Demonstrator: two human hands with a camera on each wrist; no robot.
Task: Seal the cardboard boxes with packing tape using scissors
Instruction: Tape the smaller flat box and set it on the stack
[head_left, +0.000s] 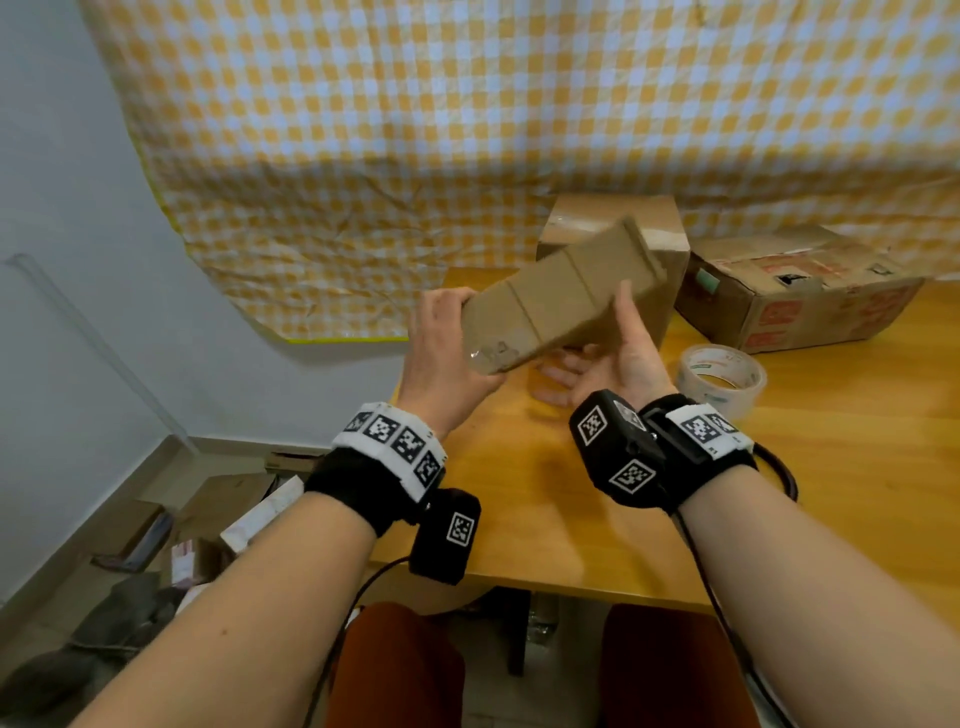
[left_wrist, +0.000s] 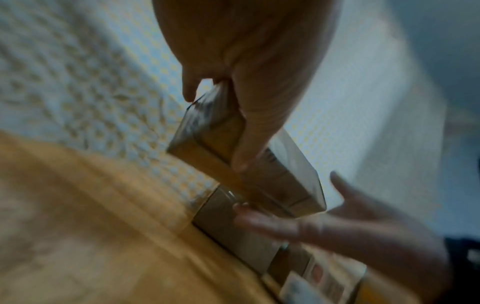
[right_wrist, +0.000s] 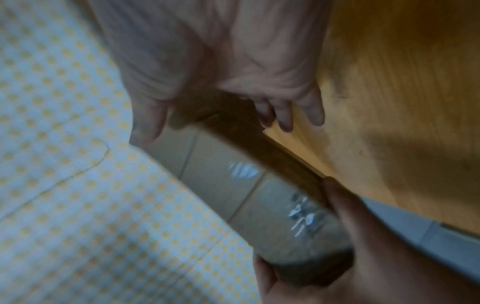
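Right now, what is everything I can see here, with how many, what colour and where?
slim cardboard box: one, brown, lifted above the table, between both hands
plain box: one, brown, taped, back of table
printed box: one, brown with red print, back right
tape roll: one, clear, on table at right
table: one, yellow wood
checked cloth: one, yellow-white, on wall
floor boxes: several, lower left
scissors: none visible
left hand: grips the slim box's near end
right hand: holds its underside
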